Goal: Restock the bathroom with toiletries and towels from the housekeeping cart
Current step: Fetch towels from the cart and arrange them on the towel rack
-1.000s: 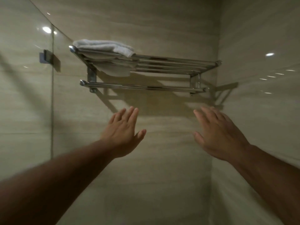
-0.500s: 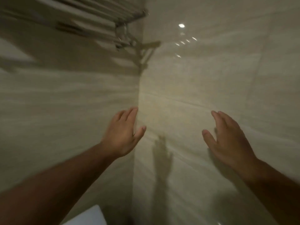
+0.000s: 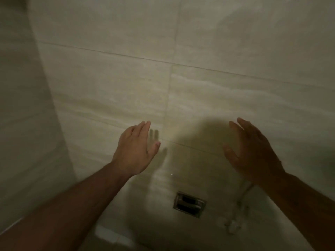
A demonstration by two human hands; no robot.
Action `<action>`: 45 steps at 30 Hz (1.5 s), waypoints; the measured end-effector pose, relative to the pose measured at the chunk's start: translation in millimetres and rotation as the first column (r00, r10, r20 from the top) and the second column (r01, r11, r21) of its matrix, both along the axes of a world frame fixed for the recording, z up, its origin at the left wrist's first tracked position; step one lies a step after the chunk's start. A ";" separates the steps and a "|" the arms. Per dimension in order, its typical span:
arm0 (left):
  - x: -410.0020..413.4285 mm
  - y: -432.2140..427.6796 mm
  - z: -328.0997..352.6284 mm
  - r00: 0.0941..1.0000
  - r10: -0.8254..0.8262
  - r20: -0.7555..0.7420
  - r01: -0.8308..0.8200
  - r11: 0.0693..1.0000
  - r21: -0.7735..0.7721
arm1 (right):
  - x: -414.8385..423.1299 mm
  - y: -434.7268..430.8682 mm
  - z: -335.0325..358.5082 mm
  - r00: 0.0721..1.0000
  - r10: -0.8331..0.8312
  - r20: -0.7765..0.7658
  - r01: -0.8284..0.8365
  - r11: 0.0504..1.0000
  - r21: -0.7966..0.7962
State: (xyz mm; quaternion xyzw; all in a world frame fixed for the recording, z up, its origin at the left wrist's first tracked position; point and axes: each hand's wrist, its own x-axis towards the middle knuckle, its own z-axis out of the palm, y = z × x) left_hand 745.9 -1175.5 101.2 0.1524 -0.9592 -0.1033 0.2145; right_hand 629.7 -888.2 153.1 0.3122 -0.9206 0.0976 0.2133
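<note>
No towel, toiletries or cart show in this view, so where the stock lies cannot be told. The left hand point(image 3: 135, 151) and right hand point(image 3: 253, 151) are both raised before the wall point(image 3: 217, 42), well apart, palms turned inward, carrying nothing. The left fingers point(image 3: 143, 127) lie straight and pressed together, thumb out to the side. The right fingers point(image 3: 241, 124) are straight to slightly bent and close together, in shadow, thumb apart. Neither hand seems to touch the tile; the left hand's shadow falls just beside it.

Low on the wall, below and between the hands, sits a recessed paper holder point(image 3: 189, 205). Its bar looks bare, though the dim light leaves that uncertain. A hose point(image 3: 243, 196) hangs under the right wrist down to a blurred fitting.

With empty hands, the person is probably between items, and a roll for the holder may be left to fetch. What is already stocked cannot be seen here. A pale shape point(image 3: 108, 234) at the bottom edge is cut off and too blurred to name.
</note>
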 end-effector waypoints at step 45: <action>-236.8 884.2 -39.6 0.308 -0.944 0.121 0.941 0.321 0.109 | 83.1 813.6 -82.1 0.395 -0.851 0.346 0.911 0.412 -0.028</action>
